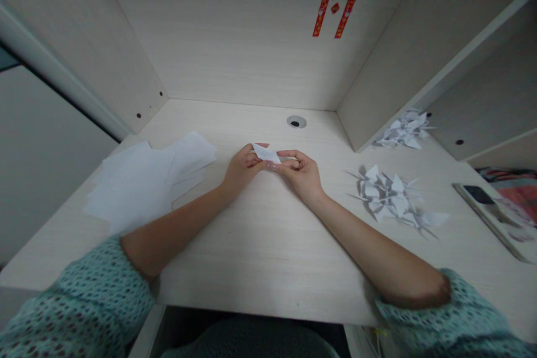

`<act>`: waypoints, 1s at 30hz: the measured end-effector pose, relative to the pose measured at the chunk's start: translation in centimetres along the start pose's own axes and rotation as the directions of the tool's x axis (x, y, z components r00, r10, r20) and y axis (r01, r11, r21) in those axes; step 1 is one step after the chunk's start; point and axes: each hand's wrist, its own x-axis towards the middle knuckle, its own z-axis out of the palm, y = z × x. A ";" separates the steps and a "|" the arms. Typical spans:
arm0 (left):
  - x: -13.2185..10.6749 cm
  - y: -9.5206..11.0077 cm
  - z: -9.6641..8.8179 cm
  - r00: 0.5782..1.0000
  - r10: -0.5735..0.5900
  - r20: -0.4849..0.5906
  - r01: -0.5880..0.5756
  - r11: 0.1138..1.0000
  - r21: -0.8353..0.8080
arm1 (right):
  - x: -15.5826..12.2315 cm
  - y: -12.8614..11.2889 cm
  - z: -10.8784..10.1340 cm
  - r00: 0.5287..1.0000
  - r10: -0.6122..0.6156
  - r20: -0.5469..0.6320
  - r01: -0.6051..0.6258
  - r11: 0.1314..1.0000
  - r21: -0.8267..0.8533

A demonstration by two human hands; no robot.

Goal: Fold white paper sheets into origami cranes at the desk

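A small folded piece of white paper is held between both hands above the middle of the desk. My left hand pinches its left side, with the thumb along the near edge. My right hand grips the right end between thumb and fingers. The two thumb tips meet at the paper's near edge. To the left lies a spread of loose white paper sheets, beside my left forearm. Right of my right hand sits a cluster of folded white paper cranes with pointed tips.
A second pile of folded paper cranes rests by the upright divider. At the right edge lies a phone on a pale flat box or book. A round cable hole is set near the back panel.
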 end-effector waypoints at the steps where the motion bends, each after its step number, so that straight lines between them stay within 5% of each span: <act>1: 0.0 0.0 0.0 1.000 0.002 -0.008 -0.002 1.000 0.007 | 0.0 0.0 0.0 1.000 0.001 0.004 -0.001 1.000 -0.002; 23: 0.0 0.0 0.0 0.994 0.078 -0.076 -0.072 0.994 0.084 | 0.0 0.5 0.2 0.983 -0.155 0.098 0.162 0.985 -0.063; 30: -0.1 -0.4 0.2 0.994 0.097 0.057 -0.105 0.979 0.176 | 0.2 1.0 0.0 0.979 -0.195 0.064 0.197 0.980 -0.025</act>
